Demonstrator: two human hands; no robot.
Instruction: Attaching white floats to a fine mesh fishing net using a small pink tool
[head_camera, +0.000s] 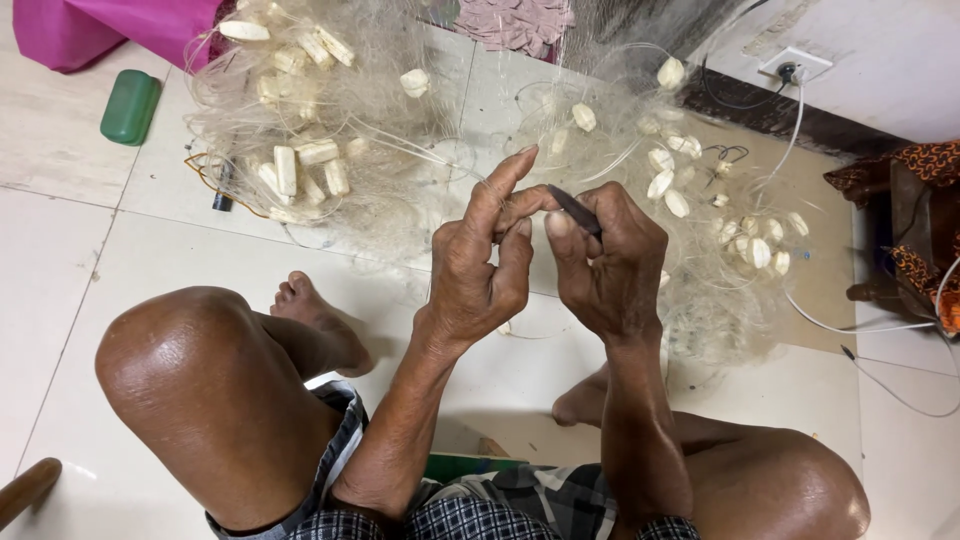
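A pale, fine fishing net (380, 150) with several white floats (285, 170) lies heaped on the tiled floor in front of me. My left hand (485, 265) is raised over it, index finger stretched up, thumb and other fingers pinching thin net strands. My right hand (605, 265) is beside it, fingers closed on a slim dark netting needle (574, 208) whose tip points toward the left hand's fingertips. Both hands meet over the net's near edge. My bare knees and feet frame the bottom of the view.
A green plastic case (130, 106) and a magenta cloth (110, 25) lie at the far left. A wall socket with white cable (795, 70) is at the far right, patterned fabric (920, 200) beside it. A wooden handle (25, 490) pokes in at bottom left.
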